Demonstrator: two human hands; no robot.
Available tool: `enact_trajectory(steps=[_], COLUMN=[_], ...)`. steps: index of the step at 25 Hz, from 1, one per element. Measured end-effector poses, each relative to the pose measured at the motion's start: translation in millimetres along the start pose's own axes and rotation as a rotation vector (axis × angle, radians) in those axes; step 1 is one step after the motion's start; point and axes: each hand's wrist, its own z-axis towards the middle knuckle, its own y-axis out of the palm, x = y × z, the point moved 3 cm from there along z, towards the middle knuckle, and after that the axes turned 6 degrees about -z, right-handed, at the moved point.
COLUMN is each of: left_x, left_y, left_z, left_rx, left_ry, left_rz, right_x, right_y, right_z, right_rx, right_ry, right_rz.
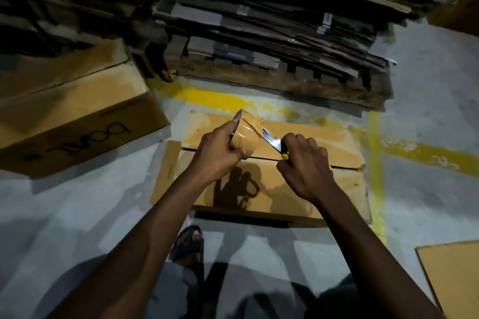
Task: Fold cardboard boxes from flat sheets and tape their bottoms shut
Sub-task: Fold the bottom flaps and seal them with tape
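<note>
Grey concrete floor (77, 215) with yellow lines (215, 100); behind, I see one wooden pallet (285, 83) of flat cardboard. I count two brown cardboard boxes: a printed box (77, 116) at left and a plain box (298, 194) beneath the hands. The left hand (217, 153) grips a brown tape roll (250, 132). The right hand (308, 166) curls its fingers round a yellow-handled knife (272, 141), blade against the tape. One loose cardboard sheet (456, 274) lies bottom right.

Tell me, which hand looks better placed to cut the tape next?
The right, probably. The right hand grips the yellow-handled cutter with its blade at the tape roll; the left hand only holds that roll above the box.
</note>
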Motion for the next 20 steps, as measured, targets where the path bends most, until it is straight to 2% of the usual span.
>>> enact_trajectory(steps=[3, 5, 8, 10, 15, 17, 18, 20], left_x=[-9, -11, -11, -10, 3, 6, 7, 7], left_y=[-4, -2, 11, 19, 27, 34, 39, 48], left_z=[8, 13, 15, 14, 8, 9, 9, 11], left_rx=[0.088, 0.067, -0.122, -0.2, -0.15, -0.147, -0.138, -0.107], left_ry=[-0.06, -0.031, 0.047, 0.06, 0.005, -0.016, -0.02, -0.047], left_rz=[-0.083, -0.12, -0.135, -0.127, -0.076, -0.058, -0.021, 0.061], right_x=[-12, -7, 11, 14, 25, 32, 35, 39], right_y=[13, 18, 24, 28, 24, 24, 24, 20], right_z=[14, 18, 20, 17, 8, 5, 4, 0], right_rx=[-0.013, -0.074, -0.42, -0.639, -0.803, -0.707, -0.582, -0.278], right_ry=[-0.061, -0.091, -0.068, -0.093, -0.196, -0.131, -0.093, -0.128], right_rz=[0.063, 0.203, 0.635, 0.777, 0.985, 0.898, 0.733, 0.19])
